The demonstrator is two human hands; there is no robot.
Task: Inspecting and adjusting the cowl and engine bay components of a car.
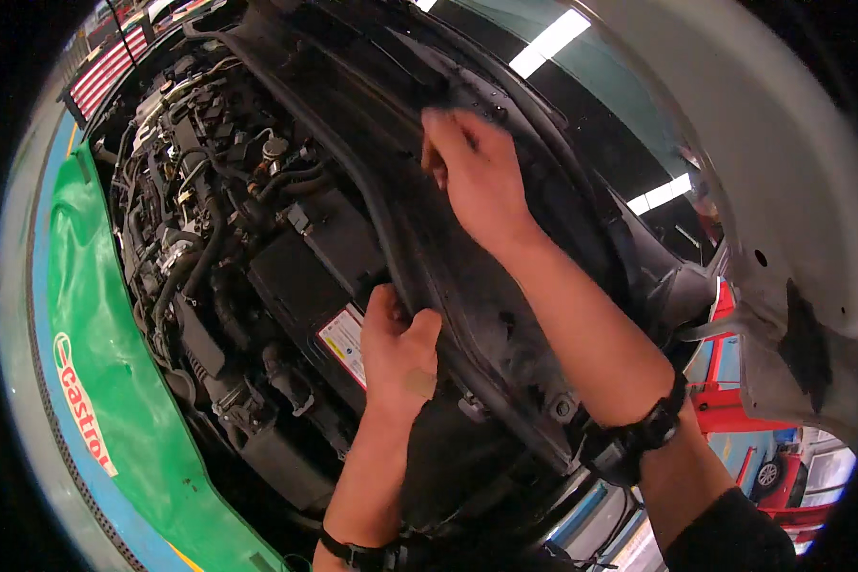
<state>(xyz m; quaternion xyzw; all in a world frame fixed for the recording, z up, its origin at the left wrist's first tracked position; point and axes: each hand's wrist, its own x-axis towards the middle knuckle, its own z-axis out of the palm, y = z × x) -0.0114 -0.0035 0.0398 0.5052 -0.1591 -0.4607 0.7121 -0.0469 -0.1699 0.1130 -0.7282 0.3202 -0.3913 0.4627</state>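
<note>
My left hand is at the edge of the black battery, beside a long rubber seal; its fingers are curled, and what they hold is hidden. A small patch sits below its thumb, and a label with a red border shows beside it. My right hand is higher up, over the dark plastic cowl at the back of the engine bay. Its fingers are bent toward the cowl, and I cannot make out what, if anything, is in them.
The engine, with hoses and wiring, fills the left side. A green fender cover lies along the near-left edge. The raised hood curves over the right. Red lift parts and a red car show beyond it at lower right.
</note>
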